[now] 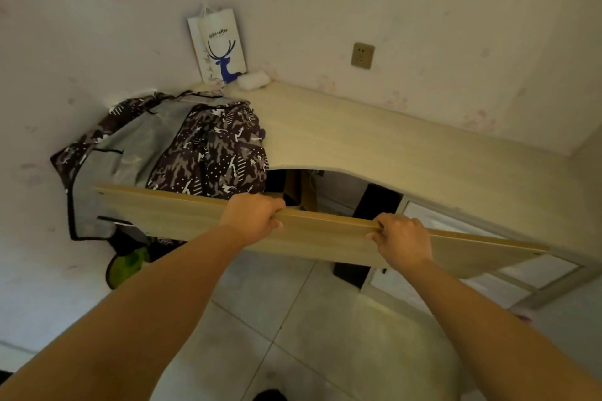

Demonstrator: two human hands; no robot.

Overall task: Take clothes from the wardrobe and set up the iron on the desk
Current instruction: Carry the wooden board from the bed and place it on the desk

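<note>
I hold a long light-wood board [182, 215] level in front of me, just short of the desk [374, 146]. My left hand [252, 216] grips its upper edge near the middle. My right hand [402, 239] grips the same edge further right. A camouflage-patterned jacket [215, 153] with a grey lining lies over the desk's left end and hangs down past its edge. No iron is in view.
A white paper bag with a blue deer [220, 49] and a white roll [254, 80] stand in the desk's back corner. A wall socket [362, 55] sits above the desk. Under the desk are dark openings and a cabinet door [472, 251]. Green shoes [125, 267] lie on the tiled floor.
</note>
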